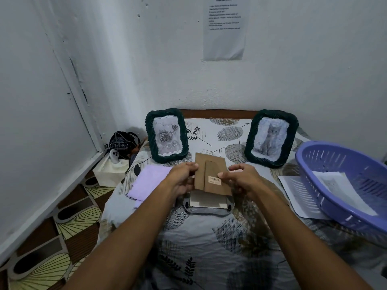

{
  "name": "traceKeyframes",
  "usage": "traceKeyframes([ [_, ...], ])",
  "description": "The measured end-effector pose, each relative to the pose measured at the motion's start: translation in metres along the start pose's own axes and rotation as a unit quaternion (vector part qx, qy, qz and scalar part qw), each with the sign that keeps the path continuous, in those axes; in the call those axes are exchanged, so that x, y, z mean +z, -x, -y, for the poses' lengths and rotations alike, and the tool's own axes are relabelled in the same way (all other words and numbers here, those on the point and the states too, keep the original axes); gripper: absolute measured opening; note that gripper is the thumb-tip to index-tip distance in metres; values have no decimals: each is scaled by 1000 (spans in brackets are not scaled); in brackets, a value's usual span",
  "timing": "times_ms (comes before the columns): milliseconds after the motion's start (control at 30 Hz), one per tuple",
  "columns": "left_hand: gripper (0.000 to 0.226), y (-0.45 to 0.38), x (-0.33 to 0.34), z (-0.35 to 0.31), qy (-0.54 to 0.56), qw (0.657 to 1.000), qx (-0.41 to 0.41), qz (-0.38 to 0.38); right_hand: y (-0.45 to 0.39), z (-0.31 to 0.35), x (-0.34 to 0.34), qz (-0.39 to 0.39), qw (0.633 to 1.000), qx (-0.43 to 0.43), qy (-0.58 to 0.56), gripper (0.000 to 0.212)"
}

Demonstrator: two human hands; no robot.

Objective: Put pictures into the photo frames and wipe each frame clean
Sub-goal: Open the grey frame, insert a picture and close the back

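A brown cardboard backing board [206, 174] with a stand flap and a barcode sticker is held above a frame [209, 208] that lies face down on the table. My left hand [183, 178] grips the board's left edge. My right hand [240, 177] pinches its right edge, thumb on the sticker side. A white sheet [207, 200] shows in the face-down frame under the board. Two dark green woven frames stand behind: the left one [166, 135] holds a rose picture, the right one [271, 138] a cat picture. A lilac cloth [148, 181] lies left of my left hand.
A purple plastic basket [343, 183] with paper inside sits at the right, over loose printed sheets [297, 195]. The table wears a leaf-patterned cloth [209, 248]. A dark bag [123, 142] and a white tissue box [111, 168] stand in the left corner by the wall.
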State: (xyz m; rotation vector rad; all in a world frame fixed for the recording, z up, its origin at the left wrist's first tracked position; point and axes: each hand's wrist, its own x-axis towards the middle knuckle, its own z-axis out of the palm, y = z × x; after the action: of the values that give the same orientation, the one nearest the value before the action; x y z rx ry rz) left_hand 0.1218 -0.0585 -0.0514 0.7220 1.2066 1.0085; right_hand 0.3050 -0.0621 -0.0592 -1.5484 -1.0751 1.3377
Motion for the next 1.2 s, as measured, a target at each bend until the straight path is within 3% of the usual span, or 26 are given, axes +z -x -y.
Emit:
traceKeyframes([
  [67,7,-1,3,0,12,1000,2,11,3,1,-2,3,1000,3,-22,61],
  [200,6,1,18,4,10,999,16,26,7,0,-13,50,992,18,-115,59],
  [300,10,-5,28,15,-115,988,97,17,7,-4,-30,22,991,6,-131,59],
  [400,23,-17,29,31,-356,902,243,5,7,-10,-52,-2,991,5,-130,60],
  [467,32,-18,28,39,-453,837,307,18,8,-14,-65,-27,994,3,-101,61],
  [633,55,-16,27,46,-580,726,365,60,11,-20,-82,-85,996,-4,-28,66],
  [700,68,-16,26,48,-615,700,358,64,11,-22,-84,-85,996,2,-18,68],
  [1000,84,-9,27,49,-670,658,339,60,8,-25,-78,-86,996,12,24,65],
  [1200,85,-8,27,49,-678,651,334,64,2,-24,-78,-89,994,8,71,71],
])
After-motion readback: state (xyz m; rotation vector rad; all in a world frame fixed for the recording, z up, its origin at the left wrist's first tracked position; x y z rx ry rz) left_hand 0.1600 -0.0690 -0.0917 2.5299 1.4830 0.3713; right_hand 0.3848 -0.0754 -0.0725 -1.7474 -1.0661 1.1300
